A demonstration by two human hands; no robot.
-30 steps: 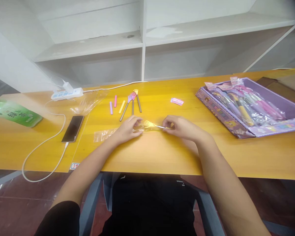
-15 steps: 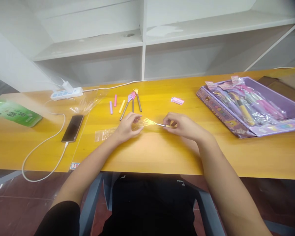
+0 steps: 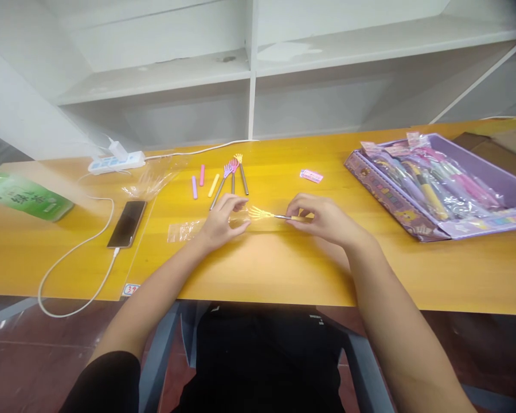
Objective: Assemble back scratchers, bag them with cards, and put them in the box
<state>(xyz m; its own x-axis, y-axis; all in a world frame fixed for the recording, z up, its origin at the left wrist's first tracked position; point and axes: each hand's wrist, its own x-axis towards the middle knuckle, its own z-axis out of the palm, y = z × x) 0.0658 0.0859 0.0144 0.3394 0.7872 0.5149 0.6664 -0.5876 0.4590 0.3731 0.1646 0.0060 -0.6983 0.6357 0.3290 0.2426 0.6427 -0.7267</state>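
My right hand (image 3: 320, 218) pinches the handle of a small yellow back scratcher (image 3: 262, 214), whose claw end points left. My left hand (image 3: 221, 221) is closed on the open end of a clear plastic sleeve (image 3: 184, 229) that lies flat on the yellow table (image 3: 284, 264). The claw sits just right of the sleeve's mouth, close to my left fingertips. Behind my hands lie three more scratchers (image 3: 234, 172) with purple, pink and yellow claws, beside three loose pastel handles (image 3: 203, 182).
A purple box (image 3: 447, 189) of packaged scratchers stands at the right. A small pink packet (image 3: 312, 175) lies behind my right hand. At left are a phone (image 3: 126, 223) on a white cable, a power strip (image 3: 116, 163), crumpled clear wrap (image 3: 152, 180) and a green bottle (image 3: 23, 198).
Both hands have shifted slightly away from me with the yellow scratcher and the sleeve. The scratcher's claw now sits a little farther from my left fingers.
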